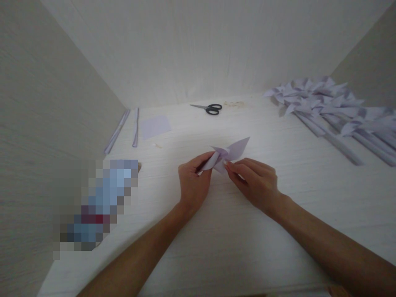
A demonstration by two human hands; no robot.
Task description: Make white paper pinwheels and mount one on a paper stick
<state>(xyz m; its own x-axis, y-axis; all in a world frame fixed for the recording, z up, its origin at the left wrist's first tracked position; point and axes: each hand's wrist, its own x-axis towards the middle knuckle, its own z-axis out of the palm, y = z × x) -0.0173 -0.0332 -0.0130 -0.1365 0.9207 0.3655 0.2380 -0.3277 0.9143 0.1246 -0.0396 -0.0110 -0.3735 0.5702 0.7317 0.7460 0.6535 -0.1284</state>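
A pale lilac paper pinwheel point(235, 149) is held just above the white table, near the middle of the view. My left hand point(195, 178) is closed on its left side, thumb and fingers pinching a folded blade. From the right, my right hand point(255, 178) pinches the lower part near the centre with thumb and forefinger. One pointed blade sticks out to the upper right. Whether a stick is attached behind the pinwheel cannot be seen.
Black-handled scissors point(213, 109) lie at the back. A lilac paper square point(155, 126) and two rolled paper sticks point(135, 127) rest back left. Several finished pinwheels point(321, 103) on sticks are heaped at right. A pixelated object point(107, 198) lies at left. Walls enclose the table.
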